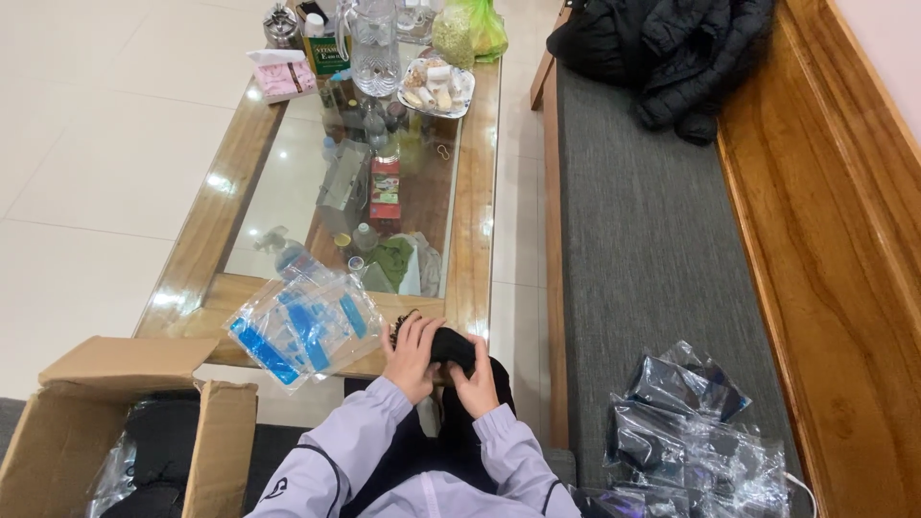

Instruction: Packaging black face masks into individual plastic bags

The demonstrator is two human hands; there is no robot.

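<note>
Wooden bench (825, 240): runs along the person's right, with a grey cushion (652, 249) and a black jacket (672, 48) heaped at its far end.
Tabletop (475, 221): glass panel in a wood frame, straight ahead of the person; bottles, a jug and a dish of snacks crowd its far end.
Cardboard box (125, 422): open, on the floor at the left, dark packed items inside.
Clear bags with blue strips (307, 331): a loose stack on the near tabletop edge, just left of the hands.
Filled clear bags (691, 432): a pile on the cushion at the right (dark contents, too crinkled to tell more).
Black fabric item (453, 347): bunched between both hands over the lap, just short of the tabletop edge; long axis cannot be told.
Left hand (414, 353): fingers (408, 331) spread and curled over the item's left side, holding it.
Right hand (478, 386): fingers pinched on its near right side, below and slightly closer to the body.
Nearer hand to the empty bags: the left one; the filled pile lies well apart on the right.
</note>
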